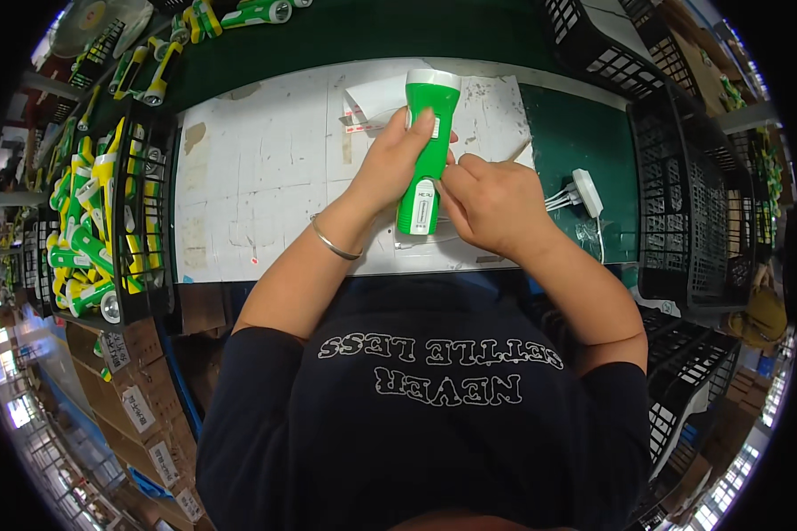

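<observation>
A green flashlight (429,164) with a white head stands out over the white work surface, its head pointing away from me. My left hand (393,159) is wrapped round its upper body, with the thumb lying by the switch. Against the lower part of the handle, close to a white label strip, my right hand (496,199) is closed, fingers curled and thumb touching the flashlight. Whether those right fingers pinch something small is hidden. Under the flashlight head lies a white sheet (376,99) with red marks along its edge.
A black basket (155,212) full of green and yellow flashlights stands at the left. More flashlights (158,75) lie on the green tabletop at the far left. A white plug adapter (584,192) with cables sits right of my hands, before a black crate (682,195).
</observation>
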A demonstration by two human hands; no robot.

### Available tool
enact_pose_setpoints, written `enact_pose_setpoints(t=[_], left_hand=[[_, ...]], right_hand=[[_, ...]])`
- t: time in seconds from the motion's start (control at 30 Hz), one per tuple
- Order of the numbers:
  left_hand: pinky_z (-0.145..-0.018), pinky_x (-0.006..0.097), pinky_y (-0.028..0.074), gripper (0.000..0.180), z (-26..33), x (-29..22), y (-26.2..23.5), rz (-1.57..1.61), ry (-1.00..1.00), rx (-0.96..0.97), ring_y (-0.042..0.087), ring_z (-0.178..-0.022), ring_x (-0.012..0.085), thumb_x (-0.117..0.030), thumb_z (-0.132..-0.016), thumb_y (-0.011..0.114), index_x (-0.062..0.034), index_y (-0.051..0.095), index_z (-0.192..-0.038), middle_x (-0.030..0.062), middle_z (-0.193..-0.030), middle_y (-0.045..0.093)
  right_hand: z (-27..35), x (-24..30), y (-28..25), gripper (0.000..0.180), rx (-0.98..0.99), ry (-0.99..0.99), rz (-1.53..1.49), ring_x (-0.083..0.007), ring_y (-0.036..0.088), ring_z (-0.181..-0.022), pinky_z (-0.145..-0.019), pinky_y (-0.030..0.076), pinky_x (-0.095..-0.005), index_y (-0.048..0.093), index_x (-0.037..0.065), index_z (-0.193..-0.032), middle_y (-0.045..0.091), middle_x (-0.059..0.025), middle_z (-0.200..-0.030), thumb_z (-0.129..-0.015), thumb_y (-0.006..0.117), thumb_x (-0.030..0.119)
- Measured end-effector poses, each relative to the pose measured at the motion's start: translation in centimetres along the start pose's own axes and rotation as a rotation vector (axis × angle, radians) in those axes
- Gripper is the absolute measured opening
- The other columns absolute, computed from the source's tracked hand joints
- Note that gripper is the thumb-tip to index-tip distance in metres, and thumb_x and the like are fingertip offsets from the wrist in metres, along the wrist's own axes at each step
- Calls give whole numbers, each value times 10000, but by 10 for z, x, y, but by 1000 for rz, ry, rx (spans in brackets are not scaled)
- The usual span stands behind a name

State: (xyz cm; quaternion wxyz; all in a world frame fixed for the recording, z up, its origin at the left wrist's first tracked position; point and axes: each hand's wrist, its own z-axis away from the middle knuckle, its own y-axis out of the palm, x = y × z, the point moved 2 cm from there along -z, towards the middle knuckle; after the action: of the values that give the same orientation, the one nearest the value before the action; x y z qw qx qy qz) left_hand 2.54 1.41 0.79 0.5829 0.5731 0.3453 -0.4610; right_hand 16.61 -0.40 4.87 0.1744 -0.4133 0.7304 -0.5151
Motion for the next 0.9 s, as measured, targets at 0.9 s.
enact_pose_setpoints(t=[0.9], left_hand=[[-777,389,473,469,38,-40,-23,-1203,322,314,584,-901,347,-183,-743,627,-24,473,-1157,201,-981,595]], right_hand=[[-16,-52,-13,599,377,426,-891,-68,450,-632,-580,382,-217,527,134,-1168,565,-9,-794,-647,778,290]])
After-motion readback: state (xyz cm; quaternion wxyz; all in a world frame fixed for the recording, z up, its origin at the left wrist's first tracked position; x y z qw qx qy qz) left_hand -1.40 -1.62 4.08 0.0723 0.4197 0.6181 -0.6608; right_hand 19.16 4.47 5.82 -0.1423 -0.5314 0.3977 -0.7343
